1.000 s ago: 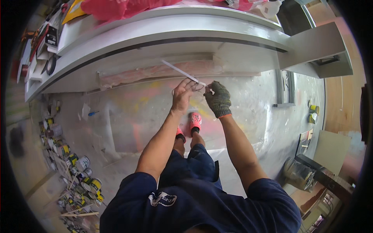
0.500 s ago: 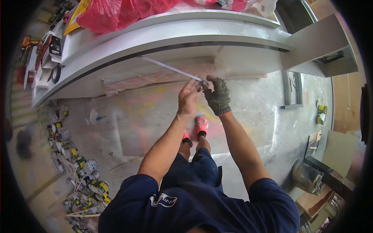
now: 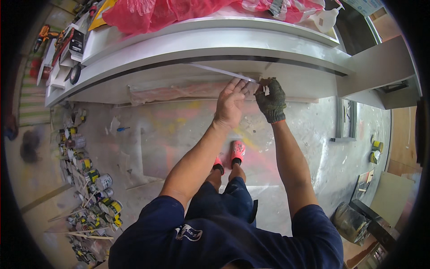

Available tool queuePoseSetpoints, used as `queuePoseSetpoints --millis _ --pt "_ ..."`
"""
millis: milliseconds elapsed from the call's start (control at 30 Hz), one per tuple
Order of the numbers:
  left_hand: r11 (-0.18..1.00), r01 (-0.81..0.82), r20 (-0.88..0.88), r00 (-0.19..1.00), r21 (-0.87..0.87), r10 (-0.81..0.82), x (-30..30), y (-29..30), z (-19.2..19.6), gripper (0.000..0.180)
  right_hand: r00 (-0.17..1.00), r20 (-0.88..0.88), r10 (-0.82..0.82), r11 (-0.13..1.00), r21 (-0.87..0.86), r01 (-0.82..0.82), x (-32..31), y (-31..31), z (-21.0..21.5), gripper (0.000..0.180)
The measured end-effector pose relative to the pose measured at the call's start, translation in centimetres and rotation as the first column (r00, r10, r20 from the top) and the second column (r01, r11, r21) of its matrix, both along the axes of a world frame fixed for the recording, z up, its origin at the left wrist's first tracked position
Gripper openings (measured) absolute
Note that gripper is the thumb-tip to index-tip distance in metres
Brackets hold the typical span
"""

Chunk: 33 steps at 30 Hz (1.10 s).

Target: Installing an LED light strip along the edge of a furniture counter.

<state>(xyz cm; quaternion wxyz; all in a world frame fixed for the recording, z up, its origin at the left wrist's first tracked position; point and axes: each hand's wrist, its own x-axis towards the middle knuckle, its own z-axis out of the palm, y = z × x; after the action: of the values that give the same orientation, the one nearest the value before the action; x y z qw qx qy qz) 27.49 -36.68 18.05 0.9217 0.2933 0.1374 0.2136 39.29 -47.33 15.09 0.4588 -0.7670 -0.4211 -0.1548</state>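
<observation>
A narrow white strip [image 3: 219, 71] slants from the dark line [image 3: 179, 59] along the front of a long white panel [image 3: 215, 42] down to my right hand [image 3: 271, 102]. That hand wears a dark knitted glove with the fingertips bare, and it pinches the strip's near end. Just left of it, my left hand [image 3: 230, 106] is bare and open, palm up. Its stretched fingertips lie at the strip, and whether they press on it I cannot tell.
Pink plastic sheeting [image 3: 161, 15] covers the panel's top. A drill [image 3: 45, 36] and tools lie at far left. Many paint cans [image 3: 104, 181] crowd the left floor. A wrapped bundle [image 3: 179, 91] lies below the panel; a grey frame [image 3: 345, 119] and bucket [image 3: 351, 219] are at right.
Both hands have shifted right with the strip's end. The fingers of my left hand have straightened and moved a little apart from my right hand. The view has shifted slightly too.
</observation>
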Motion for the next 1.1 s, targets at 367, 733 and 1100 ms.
queuePoseSetpoints --millis 367,733,1100 --pt "0.978 -0.141 0.108 0.982 -0.151 0.158 0.6 3.2 1.7 0.055 0.986 0.022 -0.164 0.986 -0.014 0.164 3.6 0.4 1.6 0.017" --pt "0.971 -0.132 0.401 0.893 -0.201 0.205 -1.5 7.8 0.6 0.054 0.926 0.372 -0.059 0.995 -0.048 0.083 5.9 -1.0 3.2 0.022" --pt "0.987 -0.145 0.569 0.807 -0.067 0.158 -2.1 11.2 -2.3 0.07 0.842 0.54 -0.01 0.954 -0.248 0.171 7.3 -1.3 1.2 0.032"
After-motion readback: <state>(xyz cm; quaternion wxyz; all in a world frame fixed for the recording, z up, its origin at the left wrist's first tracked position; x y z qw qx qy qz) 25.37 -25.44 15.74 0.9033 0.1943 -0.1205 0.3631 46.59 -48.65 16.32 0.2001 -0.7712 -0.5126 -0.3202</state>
